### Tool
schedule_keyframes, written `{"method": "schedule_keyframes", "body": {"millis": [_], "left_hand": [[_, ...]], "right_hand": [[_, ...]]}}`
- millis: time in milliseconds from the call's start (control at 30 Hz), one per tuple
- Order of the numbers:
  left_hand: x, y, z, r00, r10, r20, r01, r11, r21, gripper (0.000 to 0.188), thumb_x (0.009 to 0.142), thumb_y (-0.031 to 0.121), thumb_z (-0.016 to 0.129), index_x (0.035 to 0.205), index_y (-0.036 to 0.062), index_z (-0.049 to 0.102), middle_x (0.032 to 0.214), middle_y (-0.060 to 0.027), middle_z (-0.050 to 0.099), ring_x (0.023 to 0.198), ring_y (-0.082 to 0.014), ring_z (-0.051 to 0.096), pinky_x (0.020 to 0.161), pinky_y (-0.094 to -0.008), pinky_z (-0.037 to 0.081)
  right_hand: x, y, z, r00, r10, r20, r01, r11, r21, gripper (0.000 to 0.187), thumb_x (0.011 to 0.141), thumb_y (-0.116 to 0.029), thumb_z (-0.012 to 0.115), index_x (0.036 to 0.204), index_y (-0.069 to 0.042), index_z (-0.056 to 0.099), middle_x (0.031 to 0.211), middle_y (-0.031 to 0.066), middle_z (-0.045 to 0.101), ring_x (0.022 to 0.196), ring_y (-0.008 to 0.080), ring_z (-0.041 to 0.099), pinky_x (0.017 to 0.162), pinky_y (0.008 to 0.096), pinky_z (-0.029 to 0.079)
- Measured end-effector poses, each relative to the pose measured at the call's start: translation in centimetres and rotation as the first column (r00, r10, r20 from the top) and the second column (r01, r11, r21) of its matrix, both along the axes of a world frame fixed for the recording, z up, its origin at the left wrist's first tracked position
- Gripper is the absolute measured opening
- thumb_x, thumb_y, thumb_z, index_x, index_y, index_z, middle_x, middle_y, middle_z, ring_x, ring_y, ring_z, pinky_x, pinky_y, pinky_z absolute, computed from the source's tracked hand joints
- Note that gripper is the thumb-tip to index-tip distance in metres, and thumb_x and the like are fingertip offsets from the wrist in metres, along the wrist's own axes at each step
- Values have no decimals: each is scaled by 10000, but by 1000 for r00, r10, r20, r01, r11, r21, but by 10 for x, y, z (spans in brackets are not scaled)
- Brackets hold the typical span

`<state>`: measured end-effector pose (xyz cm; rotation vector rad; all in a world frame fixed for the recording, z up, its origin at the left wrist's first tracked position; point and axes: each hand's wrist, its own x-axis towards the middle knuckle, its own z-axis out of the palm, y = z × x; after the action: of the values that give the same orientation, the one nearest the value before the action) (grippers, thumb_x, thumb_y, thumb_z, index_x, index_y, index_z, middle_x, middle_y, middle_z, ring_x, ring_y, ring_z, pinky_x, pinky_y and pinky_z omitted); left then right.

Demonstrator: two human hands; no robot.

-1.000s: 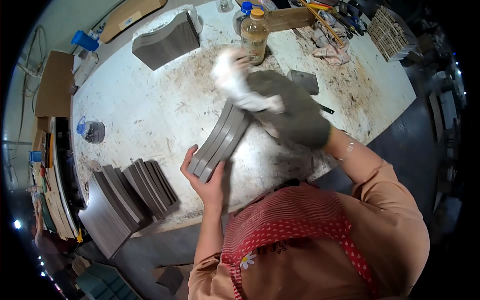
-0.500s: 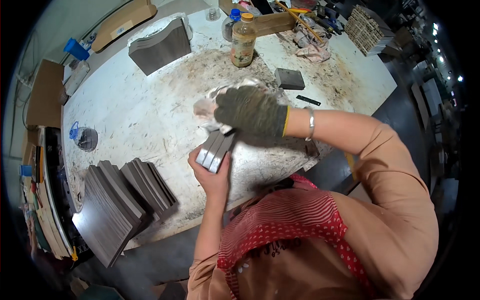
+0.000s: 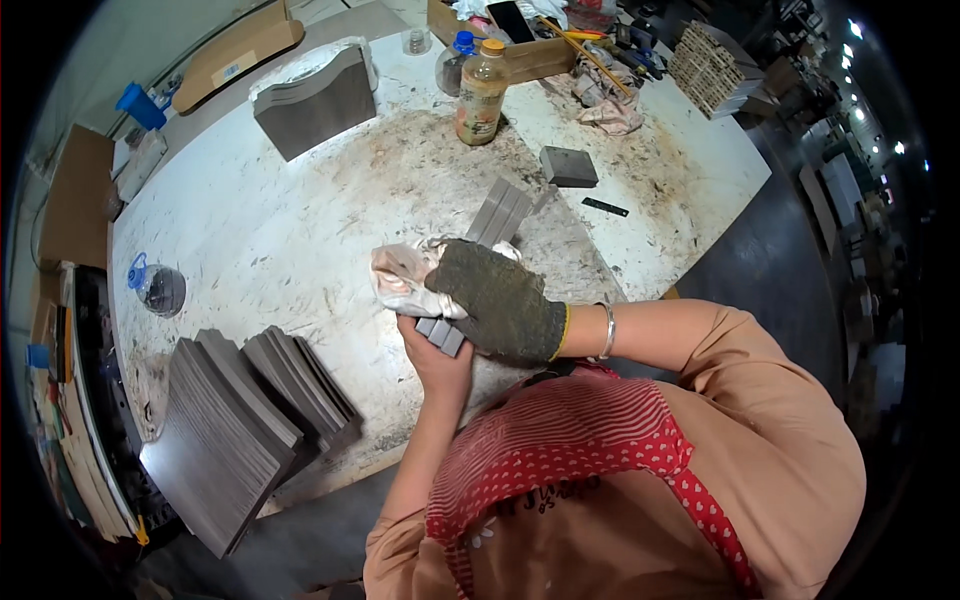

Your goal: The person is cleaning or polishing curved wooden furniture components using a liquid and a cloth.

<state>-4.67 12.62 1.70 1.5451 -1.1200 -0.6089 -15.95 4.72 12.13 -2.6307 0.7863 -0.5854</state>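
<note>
My bare left hand is closed around the near end of a few narrow grey wood-grain boards, held side by side as a bundle. The boards point away from me across the table. My right hand, in a dark work glove with a yellow cuff, is closed on a crumpled whitish cloth. The cloth lies over the boards just beyond my left hand and hides their middle. Both the far part and the near ends of the boards show past it.
Stacked curved grey boards stand at the near left of the worktable. Another wavy-edged stack is at the back. A juice bottle, a small grey block, a black strip and a blue-capped bottle also stand or lie there.
My right hand has drawn the cloth toward me along the boards, close to my left hand. The far part of the boards now shows. My left hand keeps its hold.
</note>
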Motion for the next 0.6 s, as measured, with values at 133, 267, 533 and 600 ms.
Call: {"method": "schedule_keyframes", "body": {"millis": [133,267,533,600], "left_hand": [[-1,0,6,994,-47,98,52,998,-43,816,603,93,779,1263,11,307,1148,-175,462,1067,-317,473,927,-382,372],[7,-10,27,999,-52,-4,51,997,-60,707,681,100,771,1234,41,336,1124,-137,463,1058,-233,470,907,-320,378],[7,-10,13,971,-76,-227,76,997,-9,732,707,35,700,1300,74,272,1177,-153,441,1092,-213,458,921,-311,379],[17,-11,-14,987,-95,126,106,991,-81,676,695,43,685,1266,39,325,1144,-146,473,1040,-224,495,906,-312,394]], "right_hand": [[-26,-19,30,990,100,-97,-111,987,-114,440,774,-215,596,1162,-19,526,1149,193,523,1063,311,506,943,416,383],[-38,-77,67,945,-87,-315,52,992,-118,453,710,-233,648,1103,-25,556,1050,188,560,972,327,555,835,411,452],[11,-5,-8,985,-42,165,56,995,-83,336,818,-186,598,1092,5,558,1116,195,559,999,323,571,899,403,439],[27,8,25,992,-60,108,37,978,205,335,824,-210,594,1083,0,563,1129,176,563,1005,300,573,865,396,452]]}}
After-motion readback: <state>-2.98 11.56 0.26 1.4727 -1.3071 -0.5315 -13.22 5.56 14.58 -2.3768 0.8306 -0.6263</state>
